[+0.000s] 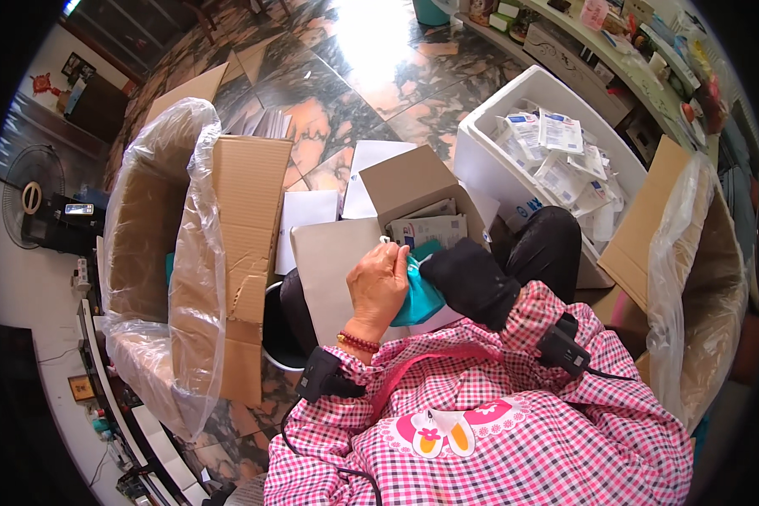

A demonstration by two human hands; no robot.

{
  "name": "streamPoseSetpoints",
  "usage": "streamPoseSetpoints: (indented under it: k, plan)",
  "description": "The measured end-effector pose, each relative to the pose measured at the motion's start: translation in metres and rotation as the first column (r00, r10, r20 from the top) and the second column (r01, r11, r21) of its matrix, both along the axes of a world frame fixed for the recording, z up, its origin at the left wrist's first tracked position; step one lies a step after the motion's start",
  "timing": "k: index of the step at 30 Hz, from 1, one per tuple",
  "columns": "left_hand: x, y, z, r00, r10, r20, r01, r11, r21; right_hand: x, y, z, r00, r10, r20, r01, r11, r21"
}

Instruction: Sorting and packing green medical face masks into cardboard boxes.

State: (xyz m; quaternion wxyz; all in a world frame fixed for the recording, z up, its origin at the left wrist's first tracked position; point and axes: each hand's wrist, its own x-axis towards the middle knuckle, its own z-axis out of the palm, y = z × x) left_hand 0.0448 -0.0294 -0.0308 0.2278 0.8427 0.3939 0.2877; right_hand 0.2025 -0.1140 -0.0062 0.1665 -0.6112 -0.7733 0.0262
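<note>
In front of my lap, a teal cloth pouch (420, 297) hangs between my two hands. My bare left hand (378, 282) is closed at the pouch's top edge, and a small white bit, perhaps a cord end, pokes out above the fingers. A black glove covers my right hand (471, 280), whose fingers are pinched on the pouch's right upper edge. Just beyond them stands a small open cardboard box (409, 181) with flat printed packets (430, 229) inside. More teal material shows at its near edge. Whatever the pouch holds is hidden.
At my left stands a large carton lined with clear plastic (198, 253); a similar lined carton (691, 278) is at my right. A white foam box (502, 156) full of white packets sits ahead to the right. A dark-rimmed bin (278, 337) is beside my left knee.
</note>
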Motion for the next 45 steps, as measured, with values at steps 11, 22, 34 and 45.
streamPoseSetpoints:
  k: [11, 22, 34, 45]
  plan:
    - [-0.038, 0.076, 0.021, 0.997, 0.069, 0.015, -0.068, 0.996, -0.057, 0.023, -0.032, 0.001, 0.753, -0.138, -0.643, 0.109, 0.99, -0.085]
    - [-0.006, 0.039, 0.032, 0.971, -0.186, 0.15, 0.207, 0.968, -0.144, 0.002, 0.021, 0.006, 0.756, 0.031, -0.654, 0.055, 0.992, 0.111]
    - [0.001, 0.042, 0.022, 0.995, -0.032, 0.1, 0.038, 0.997, -0.06, 0.007, 0.016, 0.003, 0.997, 0.059, 0.051, -0.064, 0.992, 0.112]
    - [-0.028, 0.117, 0.014, 0.754, 0.346, 0.558, -0.117, 0.907, -0.405, -0.023, -0.042, -0.078, 0.833, 0.144, -0.534, -0.087, 0.988, 0.131]
